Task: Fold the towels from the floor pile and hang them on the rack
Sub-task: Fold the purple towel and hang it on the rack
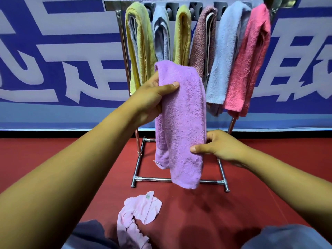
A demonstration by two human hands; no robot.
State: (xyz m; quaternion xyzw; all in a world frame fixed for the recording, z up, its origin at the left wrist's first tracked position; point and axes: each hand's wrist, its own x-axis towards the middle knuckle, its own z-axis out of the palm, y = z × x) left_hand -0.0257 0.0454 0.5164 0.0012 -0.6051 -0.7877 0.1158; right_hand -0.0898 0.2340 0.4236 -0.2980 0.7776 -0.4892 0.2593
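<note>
— Hands first: what has the left hand (152, 97) got?
— It pinches the top of the folded purple towel (181, 123), thumb in front.
— And the right hand (218, 148)?
— Pinching its lower edge, before the rack (179, 180). A pink towel (138, 212) lies on the floor.

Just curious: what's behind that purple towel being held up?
Behind the folded purple terry towel stands the metal rack; its hanging towels' lower ends and part of its base bars are hidden.

Folded purple towel (181, 119) hanging upright before rack (179, 180), six towels draped, pink towel (138, 212) crumpled on floor
</note>
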